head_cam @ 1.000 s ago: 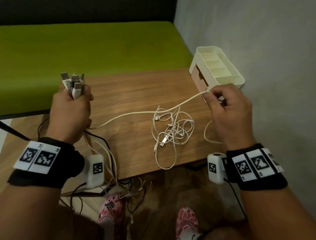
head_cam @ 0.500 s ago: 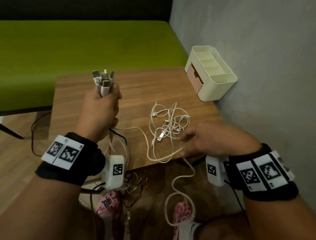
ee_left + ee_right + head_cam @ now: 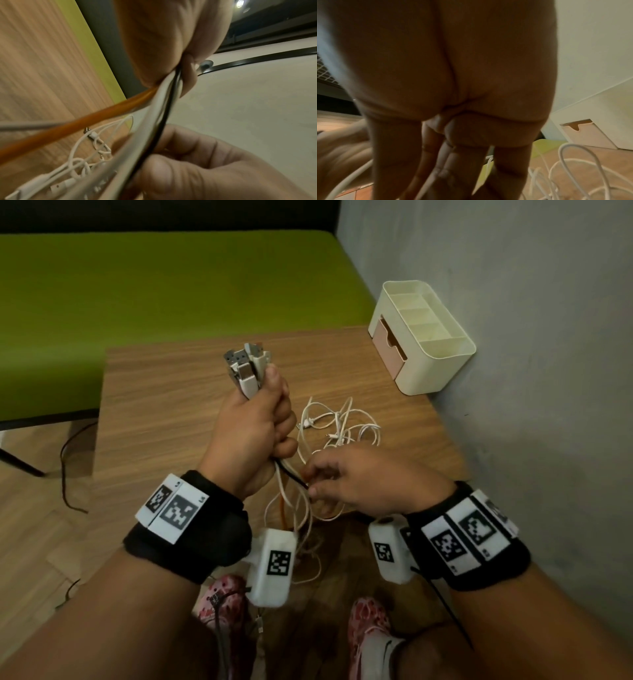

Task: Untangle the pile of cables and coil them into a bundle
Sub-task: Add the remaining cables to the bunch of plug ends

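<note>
A: Where are our hands?

B: Our left hand (image 3: 251, 429) is clamped on the gathered cables (image 3: 247, 369), plugs upward. Our right hand (image 3: 359, 479) pinches the black cable (image 3: 291, 475) just below.

A: And the rest?

B: The tangled white cables (image 3: 337, 428) lie on the desk (image 3: 164, 412), near the organizer (image 3: 423, 337).

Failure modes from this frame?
1. White tangle on the table still looks knotted; pulling may tighten it.
2. Left hand grips many plugs in one fist; a tug by the right hand on the hanging cables could slip one from the grip.
3. Cables hanging off the table edge may snag near the feet.
</note>
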### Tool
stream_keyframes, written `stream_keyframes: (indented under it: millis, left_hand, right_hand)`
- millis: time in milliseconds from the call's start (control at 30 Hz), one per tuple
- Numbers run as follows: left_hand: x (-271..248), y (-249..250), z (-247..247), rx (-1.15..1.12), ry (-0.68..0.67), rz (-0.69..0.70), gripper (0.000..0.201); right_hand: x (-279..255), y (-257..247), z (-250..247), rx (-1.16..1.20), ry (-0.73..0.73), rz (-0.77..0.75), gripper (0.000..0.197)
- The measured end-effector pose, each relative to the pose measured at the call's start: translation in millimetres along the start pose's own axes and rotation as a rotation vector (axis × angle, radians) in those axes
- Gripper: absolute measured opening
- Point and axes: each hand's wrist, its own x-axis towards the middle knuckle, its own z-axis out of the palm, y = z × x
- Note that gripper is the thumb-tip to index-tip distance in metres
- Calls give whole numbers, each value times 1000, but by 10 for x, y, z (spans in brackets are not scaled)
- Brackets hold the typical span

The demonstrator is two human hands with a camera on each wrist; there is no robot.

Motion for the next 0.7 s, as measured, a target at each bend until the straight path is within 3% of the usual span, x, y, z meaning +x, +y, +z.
stream_keyframes:
  millis: [133,200,300,367,400,467,567,700]
  left_hand:
    - [-2,-28,-46,73,27,5,34]
    - [-32,-46,-43,207,18,1,33]
    - [-77,-72,-27,340,-19,-22,31]
    - [-97,-97,3,390,-60,-59,32]
    - [-100,-117,26,410,-76,-77,31]
    - [-102,-176,101,498,-92,-82,27]
    - [-121,-254,198,610,-139,-25,20]
    - [-109,-249,196,467,-170,-118,19]
  right_hand:
    - [-13,7,-24,77,-109,27,9]
    - [-42,35,-82,20,-52,48,11]
    - [-77,90,-175,44,332,9,13]
    - [-94,88,-213,258,613,-136,24]
    - [-93,81,-217,351,672,-236,31]
    - [-59,76,-183,397,664,-383,42]
    - [46,86,-117,243,636,-416,29]
    - [119,133,-119,229,669,-422,27]
